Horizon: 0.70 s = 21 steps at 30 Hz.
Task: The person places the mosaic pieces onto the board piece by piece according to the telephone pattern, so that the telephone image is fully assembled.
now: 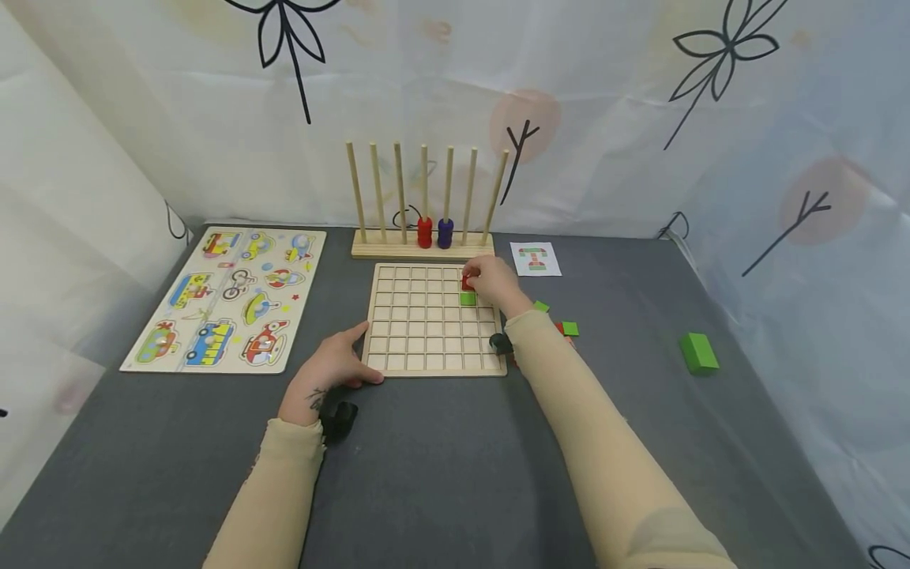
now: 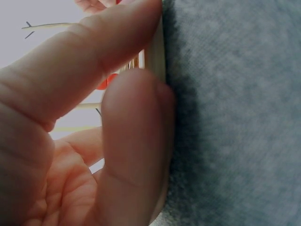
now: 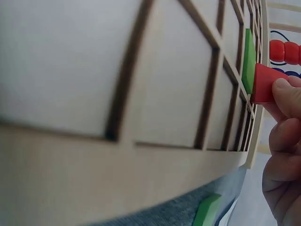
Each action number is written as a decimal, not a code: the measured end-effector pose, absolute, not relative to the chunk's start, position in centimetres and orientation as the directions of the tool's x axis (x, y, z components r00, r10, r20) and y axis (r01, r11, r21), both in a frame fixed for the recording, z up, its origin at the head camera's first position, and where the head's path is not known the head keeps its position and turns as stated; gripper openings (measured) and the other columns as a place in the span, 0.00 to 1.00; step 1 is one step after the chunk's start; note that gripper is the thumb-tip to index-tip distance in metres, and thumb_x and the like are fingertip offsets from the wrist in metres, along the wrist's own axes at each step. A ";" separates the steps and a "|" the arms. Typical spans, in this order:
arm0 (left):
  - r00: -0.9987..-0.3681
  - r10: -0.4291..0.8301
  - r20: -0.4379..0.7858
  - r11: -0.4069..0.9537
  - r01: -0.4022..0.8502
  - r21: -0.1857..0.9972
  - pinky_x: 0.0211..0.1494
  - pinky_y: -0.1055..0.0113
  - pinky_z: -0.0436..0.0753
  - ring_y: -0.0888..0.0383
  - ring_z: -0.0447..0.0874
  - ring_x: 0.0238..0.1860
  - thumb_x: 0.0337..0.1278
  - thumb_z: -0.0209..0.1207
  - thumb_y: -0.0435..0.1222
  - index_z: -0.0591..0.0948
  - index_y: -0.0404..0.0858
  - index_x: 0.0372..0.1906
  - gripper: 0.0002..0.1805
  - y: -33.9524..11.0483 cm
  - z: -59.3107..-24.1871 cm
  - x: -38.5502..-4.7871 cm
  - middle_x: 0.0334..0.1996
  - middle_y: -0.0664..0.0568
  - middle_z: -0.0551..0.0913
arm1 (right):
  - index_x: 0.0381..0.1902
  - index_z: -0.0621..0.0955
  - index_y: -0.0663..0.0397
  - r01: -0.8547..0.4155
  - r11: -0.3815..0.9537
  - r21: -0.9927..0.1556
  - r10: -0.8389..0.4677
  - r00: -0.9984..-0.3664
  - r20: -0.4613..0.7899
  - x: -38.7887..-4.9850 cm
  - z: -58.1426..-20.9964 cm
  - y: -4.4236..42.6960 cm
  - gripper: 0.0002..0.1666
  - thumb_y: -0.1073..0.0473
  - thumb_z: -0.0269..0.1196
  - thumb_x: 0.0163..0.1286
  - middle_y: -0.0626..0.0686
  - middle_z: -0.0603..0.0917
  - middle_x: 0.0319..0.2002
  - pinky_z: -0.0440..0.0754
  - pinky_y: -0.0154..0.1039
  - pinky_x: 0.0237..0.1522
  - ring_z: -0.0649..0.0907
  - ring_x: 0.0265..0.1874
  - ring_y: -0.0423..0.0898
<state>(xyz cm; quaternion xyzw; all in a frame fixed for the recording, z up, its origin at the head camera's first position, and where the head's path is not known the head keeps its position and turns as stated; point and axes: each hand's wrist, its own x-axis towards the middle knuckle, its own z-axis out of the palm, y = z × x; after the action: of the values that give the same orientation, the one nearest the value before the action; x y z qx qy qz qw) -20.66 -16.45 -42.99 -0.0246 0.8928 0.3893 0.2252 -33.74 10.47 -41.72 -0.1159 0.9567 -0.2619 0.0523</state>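
A wooden grid board (image 1: 426, 320) lies flat on the dark table. My left hand (image 1: 330, 367) steadies its near left corner: one finger touches the left side and the thumb rests by the front edge. My right hand (image 1: 495, 283) pinches a red square tile (image 3: 267, 84) between thumb and finger, over the board's far right cells. The right wrist view shows that tile tilted, beside a green tile (image 3: 248, 62) set in a cell. From above, the same green tile (image 1: 468, 299) lies just nearer than the red one. The left wrist view is mostly fingers (image 2: 134, 141).
Loose green tiles (image 1: 571, 329) and red ones lie right of the board, partly behind my right forearm. A pattern card (image 1: 536, 259) and a peg rack (image 1: 419, 247) with red and blue beads stand behind. A picture puzzle (image 1: 227, 300) lies left, a green block (image 1: 699, 353) far right.
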 end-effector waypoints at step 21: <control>-0.892 0.113 -0.437 0.687 -0.248 0.683 0.26 0.66 0.74 0.58 0.75 0.18 0.34 0.73 0.36 0.49 0.41 0.73 0.59 -16.5 -42.9 -20.9 0.25 0.45 0.74 | 0.45 0.83 0.51 -0.158 0.883 -0.443 -0.231 -0.966 -0.117 -33.5 -41.7 9.8 0.13 0.59 0.55 0.65 0.54 0.82 0.46 0.75 0.48 0.45 0.80 0.42 0.50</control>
<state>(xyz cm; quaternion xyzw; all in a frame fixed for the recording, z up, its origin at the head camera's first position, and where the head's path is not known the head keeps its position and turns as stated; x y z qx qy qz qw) -20.86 -16.47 -42.88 -0.0380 0.8893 0.3939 0.2291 -33.49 9.84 -41.72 -0.1005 0.9666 -0.2203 0.0834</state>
